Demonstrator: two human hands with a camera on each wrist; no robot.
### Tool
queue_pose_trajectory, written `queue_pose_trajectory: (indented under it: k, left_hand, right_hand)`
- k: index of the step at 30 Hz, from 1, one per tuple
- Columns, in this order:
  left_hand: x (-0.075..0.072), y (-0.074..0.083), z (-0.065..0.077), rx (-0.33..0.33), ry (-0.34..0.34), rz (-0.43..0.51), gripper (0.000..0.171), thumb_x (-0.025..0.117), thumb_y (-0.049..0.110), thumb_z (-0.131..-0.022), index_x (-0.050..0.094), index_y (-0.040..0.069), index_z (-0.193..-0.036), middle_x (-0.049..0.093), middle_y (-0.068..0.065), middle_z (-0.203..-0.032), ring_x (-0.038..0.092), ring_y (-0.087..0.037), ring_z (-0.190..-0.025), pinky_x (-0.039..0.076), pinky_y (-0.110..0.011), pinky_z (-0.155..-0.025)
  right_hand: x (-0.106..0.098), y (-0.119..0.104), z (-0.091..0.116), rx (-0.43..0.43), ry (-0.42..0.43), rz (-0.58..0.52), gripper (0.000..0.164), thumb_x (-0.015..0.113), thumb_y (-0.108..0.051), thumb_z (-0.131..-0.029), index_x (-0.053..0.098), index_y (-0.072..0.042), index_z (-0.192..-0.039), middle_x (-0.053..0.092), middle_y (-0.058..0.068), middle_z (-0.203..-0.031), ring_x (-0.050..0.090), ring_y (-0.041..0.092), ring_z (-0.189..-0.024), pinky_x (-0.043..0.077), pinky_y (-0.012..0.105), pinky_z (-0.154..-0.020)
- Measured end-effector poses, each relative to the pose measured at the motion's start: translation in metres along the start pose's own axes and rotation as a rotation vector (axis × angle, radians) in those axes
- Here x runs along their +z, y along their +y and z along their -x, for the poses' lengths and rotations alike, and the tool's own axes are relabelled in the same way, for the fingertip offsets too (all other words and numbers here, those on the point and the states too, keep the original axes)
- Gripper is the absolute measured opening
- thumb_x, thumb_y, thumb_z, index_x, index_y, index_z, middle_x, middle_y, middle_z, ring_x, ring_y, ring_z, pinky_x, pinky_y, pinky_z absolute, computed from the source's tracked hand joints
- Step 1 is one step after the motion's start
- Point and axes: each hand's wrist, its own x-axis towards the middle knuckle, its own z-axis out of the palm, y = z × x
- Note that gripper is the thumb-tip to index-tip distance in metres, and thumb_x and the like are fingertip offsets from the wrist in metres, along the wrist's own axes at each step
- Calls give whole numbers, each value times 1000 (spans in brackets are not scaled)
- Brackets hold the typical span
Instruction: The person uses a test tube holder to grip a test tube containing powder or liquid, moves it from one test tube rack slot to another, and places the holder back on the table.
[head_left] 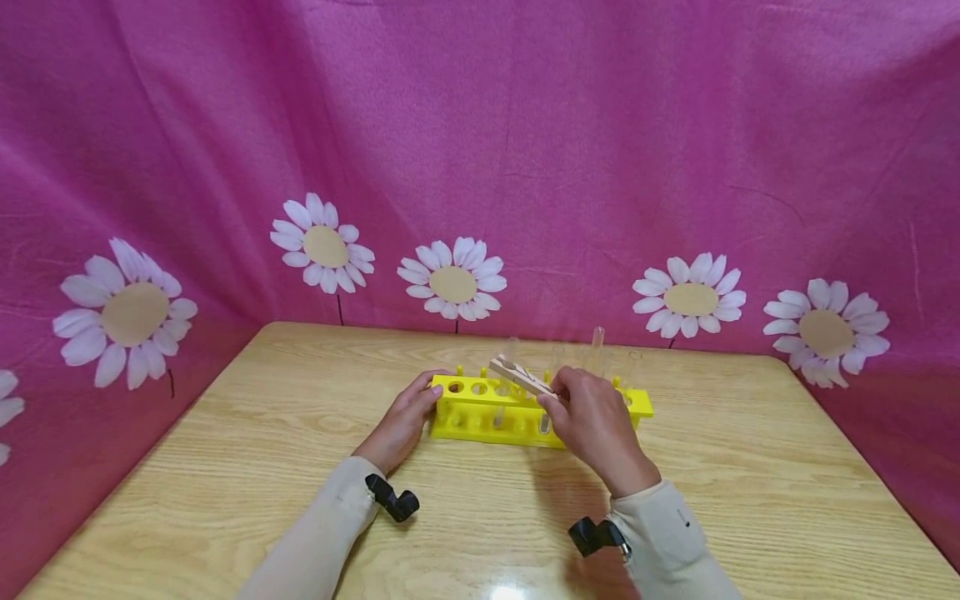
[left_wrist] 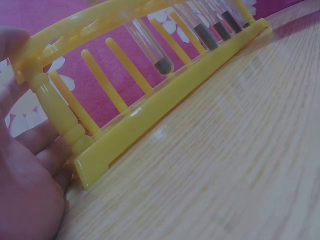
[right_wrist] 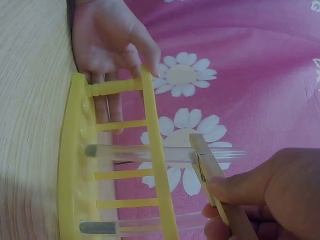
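Note:
At the left end of a yellow test tube rack (head_left: 517, 436), my left hand (head_left: 401, 423) holds the end post, thumb at the top bar and fingers behind. My right hand (head_left: 600, 429) grips a wooden test tube clamp (right_wrist: 214, 170) by its rear part, above the rack. The clamp's front end lies at the upper part of a clear test tube (right_wrist: 175, 154), which stands in the rack with a little dark material at its bottom. Another tube (right_wrist: 99, 228) with a taller dark fill stands farther along the rack.
Several more tubes with dark contents, one of them a tube (left_wrist: 204, 36) near the middle, stand toward the rack's right end, partly behind my right hand in the head view. The rack rests on a wood-grain table (head_left: 450, 517). A pink flowered cloth (head_left: 480, 150) hangs behind.

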Motion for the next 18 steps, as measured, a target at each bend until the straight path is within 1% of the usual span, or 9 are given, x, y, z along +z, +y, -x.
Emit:
queue_pose_trajectory:
  k: [4, 8, 13, 18]
  left_hand:
    - [0, 0, 0, 1, 3, -1, 43, 49, 32, -100, 46, 8, -136, 42, -10, -139, 28, -23, -135, 16, -45, -112]
    - [-1, 0, 0, -3, 10, -6, 47, 50, 34, -100, 44, 7, -137, 43, -11, -139, 26, -23, -137, 14, -46, -114]
    - [-1, -2, -1, -10, 10, -8, 43, 50, 34, -99, 47, 9, -135, 38, -9, -144, 26, -24, -137, 14, -47, -113]
    - [-1, -2, -1, 0, 4, -3, 41, 50, 33, -100, 48, 9, -133, 37, -7, -145, 27, -24, -136, 14, -46, -113]
  right_hand:
    - [0, 1, 0, -22, 19, 14, 17, 74, -19, -85, 62, -8, -81, 54, 0, -67, 46, 18, -59, 37, 31, -55]
    - [0, 0, -1, -18, 16, 17, 17, 75, -20, -85, 62, -9, -82, 54, 0, -68, 46, 18, -60, 37, 31, -56]
    - [-1, -2, 1, -9, 2, 19, 17, 75, -20, -85, 62, -10, -83, 54, -1, -69, 46, 18, -60, 38, 31, -56]
    - [-3, -3, 2, -46, 34, 44, 17, 75, -20, -84, 61, -10, -81, 54, -1, -69, 45, 17, -59, 37, 31, -55]
